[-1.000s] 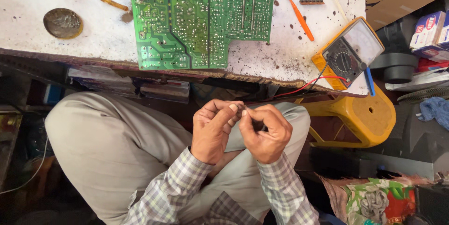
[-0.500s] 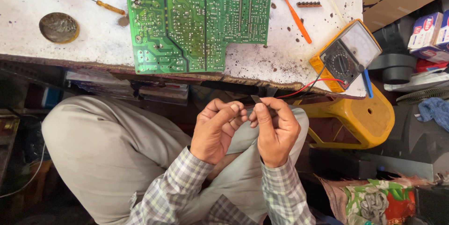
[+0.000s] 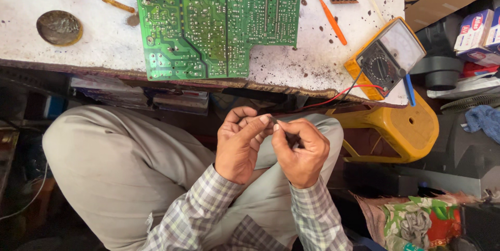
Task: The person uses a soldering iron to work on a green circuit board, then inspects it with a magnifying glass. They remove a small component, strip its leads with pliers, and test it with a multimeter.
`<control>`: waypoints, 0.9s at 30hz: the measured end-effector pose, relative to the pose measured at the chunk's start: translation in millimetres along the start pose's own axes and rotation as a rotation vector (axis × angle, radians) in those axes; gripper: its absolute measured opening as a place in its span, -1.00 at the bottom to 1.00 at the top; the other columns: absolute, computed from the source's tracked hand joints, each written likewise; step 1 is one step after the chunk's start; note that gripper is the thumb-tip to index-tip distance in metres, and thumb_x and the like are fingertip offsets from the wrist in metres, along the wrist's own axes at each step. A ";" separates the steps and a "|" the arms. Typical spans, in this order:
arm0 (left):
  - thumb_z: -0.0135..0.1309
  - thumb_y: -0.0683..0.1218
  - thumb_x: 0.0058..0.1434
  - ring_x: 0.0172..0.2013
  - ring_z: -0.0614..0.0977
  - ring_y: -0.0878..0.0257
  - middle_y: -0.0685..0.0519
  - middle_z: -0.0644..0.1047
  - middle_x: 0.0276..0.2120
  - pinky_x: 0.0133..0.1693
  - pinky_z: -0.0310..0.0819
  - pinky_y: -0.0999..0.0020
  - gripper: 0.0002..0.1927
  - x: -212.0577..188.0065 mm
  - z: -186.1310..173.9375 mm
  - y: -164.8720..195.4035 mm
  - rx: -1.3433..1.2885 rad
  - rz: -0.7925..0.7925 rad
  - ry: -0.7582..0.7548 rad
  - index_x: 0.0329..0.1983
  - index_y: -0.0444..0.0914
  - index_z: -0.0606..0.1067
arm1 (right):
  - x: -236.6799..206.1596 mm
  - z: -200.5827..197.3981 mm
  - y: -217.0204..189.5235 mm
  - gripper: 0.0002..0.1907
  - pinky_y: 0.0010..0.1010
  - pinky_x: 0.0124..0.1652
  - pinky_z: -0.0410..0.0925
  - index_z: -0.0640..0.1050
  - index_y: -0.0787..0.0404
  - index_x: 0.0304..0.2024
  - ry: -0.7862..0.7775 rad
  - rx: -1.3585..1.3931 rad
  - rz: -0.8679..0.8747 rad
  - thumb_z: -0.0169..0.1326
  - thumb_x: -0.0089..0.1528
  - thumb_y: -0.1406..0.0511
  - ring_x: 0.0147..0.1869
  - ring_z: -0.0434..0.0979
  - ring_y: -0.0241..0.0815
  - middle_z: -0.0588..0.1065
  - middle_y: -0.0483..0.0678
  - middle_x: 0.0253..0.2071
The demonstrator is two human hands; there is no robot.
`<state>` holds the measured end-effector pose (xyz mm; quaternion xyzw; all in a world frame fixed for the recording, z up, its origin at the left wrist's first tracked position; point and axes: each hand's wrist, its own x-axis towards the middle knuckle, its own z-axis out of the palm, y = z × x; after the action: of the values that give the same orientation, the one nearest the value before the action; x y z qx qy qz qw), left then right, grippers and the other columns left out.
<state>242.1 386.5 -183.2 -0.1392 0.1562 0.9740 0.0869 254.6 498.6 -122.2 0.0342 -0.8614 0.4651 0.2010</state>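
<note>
Pinching a small dark part [image 3: 274, 121] between my left hand [image 3: 240, 144] and right hand [image 3: 301, 149], fingertips closed on it; it lies crosswise, equally near both.

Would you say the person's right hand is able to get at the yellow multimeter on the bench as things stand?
Probably yes. The multimeter lies at the bench's near edge, up and to the right of the right hand, with nothing between them. But that hand and the left hand are pinched together over the lap and would have to let go first.
</note>
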 end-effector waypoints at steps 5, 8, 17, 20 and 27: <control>0.16 -0.32 0.25 -0.23 0.67 0.17 -0.11 0.64 -0.26 -0.11 0.58 0.22 -0.80 -0.1 -2.4 -2.7 -0.012 -0.016 0.004 -0.16 -0.28 0.39 | -0.2 0.6 1.4 -0.93 -0.57 -0.44 0.27 0.58 0.34 -0.30 0.053 -0.053 -0.073 0.24 0.20 0.50 -0.44 0.39 -0.46 0.51 -0.12 -0.41; 0.16 -0.32 0.25 -0.23 0.66 0.17 -0.11 0.63 -0.26 -0.11 0.57 0.22 -0.80 -1.3 -1.4 -2.4 -0.018 -0.001 0.006 -0.18 -0.27 0.39 | -1.3 1.3 1.1 -0.91 -0.57 -0.46 0.26 0.58 0.33 -0.32 0.028 -0.086 -0.093 0.26 0.17 0.50 -0.47 0.39 -0.46 0.50 -0.11 -0.44; 0.16 -0.33 0.23 -0.27 0.66 0.18 -0.13 0.64 -0.26 -0.15 0.57 0.30 -0.79 -0.4 -0.2 -3.3 0.031 0.043 -0.003 -0.21 -0.27 0.37 | 3.4 0.7 5.0 -0.91 -0.55 -0.47 0.22 0.58 0.33 -0.33 0.059 -0.084 -0.090 0.27 0.18 0.50 -0.49 0.34 -0.43 0.48 -0.11 -0.46; 0.17 -0.34 0.26 -0.30 0.64 0.22 -0.13 0.64 -0.26 -0.22 0.51 0.35 -0.78 1.8 -2.7 -4.3 0.066 0.063 0.011 -0.20 -0.28 0.37 | 4.8 1.3 6.3 -0.91 -0.55 -0.47 0.21 0.58 0.34 -0.32 0.013 -0.067 -0.110 0.26 0.18 0.50 -0.49 0.34 -0.42 0.48 -0.11 -0.46; 0.16 -0.36 0.26 -0.28 0.65 0.22 -0.14 0.64 -0.25 -0.20 0.53 0.35 -0.78 5.7 -4.9 -5.7 0.068 0.073 0.030 -0.20 -0.28 0.36 | 7.0 3.5 11.3 -0.91 -0.55 -0.48 0.20 0.59 0.33 -0.34 -0.021 -0.054 -0.106 0.27 0.17 0.49 -0.49 0.34 -0.44 0.49 -0.11 -0.47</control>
<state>239.1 390.9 -191.0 -0.1451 0.1956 0.9684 0.0537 244.4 503.0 -130.2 0.0792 -0.8728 0.4298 0.2174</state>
